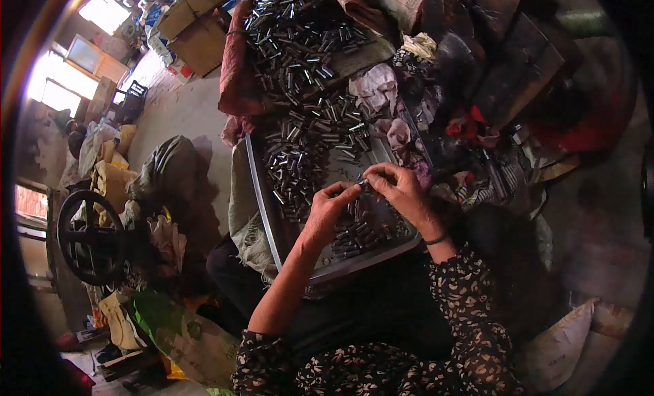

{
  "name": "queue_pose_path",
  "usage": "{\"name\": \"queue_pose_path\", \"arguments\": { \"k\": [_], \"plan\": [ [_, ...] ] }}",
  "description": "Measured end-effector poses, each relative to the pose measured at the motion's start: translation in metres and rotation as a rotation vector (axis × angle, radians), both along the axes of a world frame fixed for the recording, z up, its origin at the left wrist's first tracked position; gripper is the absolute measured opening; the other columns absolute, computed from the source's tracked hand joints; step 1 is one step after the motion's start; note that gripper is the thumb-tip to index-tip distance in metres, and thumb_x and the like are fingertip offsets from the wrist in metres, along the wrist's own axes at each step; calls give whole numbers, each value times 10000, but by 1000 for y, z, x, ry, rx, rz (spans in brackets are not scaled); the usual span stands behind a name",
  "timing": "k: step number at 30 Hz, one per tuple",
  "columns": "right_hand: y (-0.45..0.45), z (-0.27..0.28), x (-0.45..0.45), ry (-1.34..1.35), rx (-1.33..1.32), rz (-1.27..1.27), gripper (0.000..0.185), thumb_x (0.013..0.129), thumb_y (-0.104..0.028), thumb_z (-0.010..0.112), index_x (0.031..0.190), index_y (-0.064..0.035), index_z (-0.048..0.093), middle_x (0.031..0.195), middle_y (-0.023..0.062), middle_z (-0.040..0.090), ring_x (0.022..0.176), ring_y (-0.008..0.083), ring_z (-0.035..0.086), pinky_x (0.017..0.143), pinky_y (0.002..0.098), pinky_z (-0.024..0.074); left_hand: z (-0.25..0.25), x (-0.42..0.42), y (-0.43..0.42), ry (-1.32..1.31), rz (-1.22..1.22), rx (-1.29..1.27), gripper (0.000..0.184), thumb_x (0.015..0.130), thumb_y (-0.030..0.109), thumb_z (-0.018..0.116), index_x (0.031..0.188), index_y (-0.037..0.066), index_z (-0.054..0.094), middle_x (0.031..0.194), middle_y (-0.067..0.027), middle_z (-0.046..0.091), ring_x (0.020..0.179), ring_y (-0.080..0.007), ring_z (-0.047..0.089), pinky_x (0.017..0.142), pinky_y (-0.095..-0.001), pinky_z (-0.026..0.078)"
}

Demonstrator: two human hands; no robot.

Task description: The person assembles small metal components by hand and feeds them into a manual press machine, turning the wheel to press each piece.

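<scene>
My left hand (331, 208) and my right hand (400, 191) meet above a grey plastic tray (354, 265). Both are closed, thumbs and fingers pinched together around a small metal piece (362, 183). Fingers cover most of that piece, so its full shape is hidden. Below and beyond the hands lie many short metal cylinders (296, 161), shiny and dark, heaped in the tray. A smaller cluster of dark cylinders (357, 238) sits at the tray's near end, under my hands.
A larger heap of cylinders (300, 41) spills from a reddish sack (238, 62) at the back. Crumpled rags (376, 88) line the tray's right side. Left stand a black handwheel (90, 237) and a stuffed sack (167, 168). A cardboard box (194, 35) is farther back.
</scene>
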State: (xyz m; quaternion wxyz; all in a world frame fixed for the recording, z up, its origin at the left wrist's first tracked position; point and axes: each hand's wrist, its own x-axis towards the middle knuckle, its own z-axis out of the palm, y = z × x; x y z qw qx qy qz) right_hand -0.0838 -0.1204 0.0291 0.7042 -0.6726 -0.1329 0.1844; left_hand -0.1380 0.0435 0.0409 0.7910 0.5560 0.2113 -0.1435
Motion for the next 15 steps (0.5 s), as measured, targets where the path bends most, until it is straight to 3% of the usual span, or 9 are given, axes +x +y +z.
{"name": "queue_pose_path", "arguments": {
  "k": [2, 9, 11, 12, 14, 15],
  "plan": [
    [1, 5, -2, -43, -64, 21, 194, 862, -185, 549, 935, -14, 605, 781, -13, 593, 658, 30, 499, 589, 188, 411, 6, 1, 3, -8, -108, 158, 227, 793, 207, 630, 887, 1, 612, 736, -10, 590, 632, -68, 524, 561, -198, 413],
    [1, 13, -6, -4, -19, 40, 212, 867, -203, 544, 941, -16, 612, 822, 4, 618, 699, 45, 506, 632, 204, 417, 18, 2, 4, -108, -130, 242, 245, 790, 183, 631, 917, -27, 620, 769, -28, 616, 653, -70, 543, 590, -188, 418],
    [-2, 17, -8, -308, -186, -13, 192, 838, -148, 564, 957, 1, 586, 856, 93, 596, 718, 187, 577, 646, 275, 456, 26, 4, 2, -22, -184, 276, 241, 790, 176, 627, 911, -32, 619, 763, -36, 619, 658, -71, 544, 594, -192, 419],
    [-9, 25, -11, -319, -195, -26, 192, 838, -148, 564, 957, 1, 586, 856, 93, 596, 718, 187, 577, 646, 275, 456, 27, 5, 2, -36, -196, 269, 241, 790, 176, 627, 911, -32, 619, 763, -36, 619, 658, -71, 544, 594, -192, 419],
    [-27, 56, -20, -657, -297, -221, 198, 820, -86, 560, 998, 1, 553, 953, 132, 549, 847, 239, 560, 703, 296, 453, 28, 7, 3, -61, -270, 347, 235, 790, 174, 622, 906, -31, 620, 760, -43, 621, 660, -74, 547, 600, -199, 421],
    [-43, 65, -23, -651, -265, -303, 222, 803, -42, 557, 1021, -9, 536, 999, 126, 526, 891, 230, 542, 720, 300, 450, 28, 9, 1, -54, -269, 269, 236, 789, 185, 620, 887, -30, 622, 757, -46, 621, 648, -77, 542, 603, -209, 420]
  ]
}}
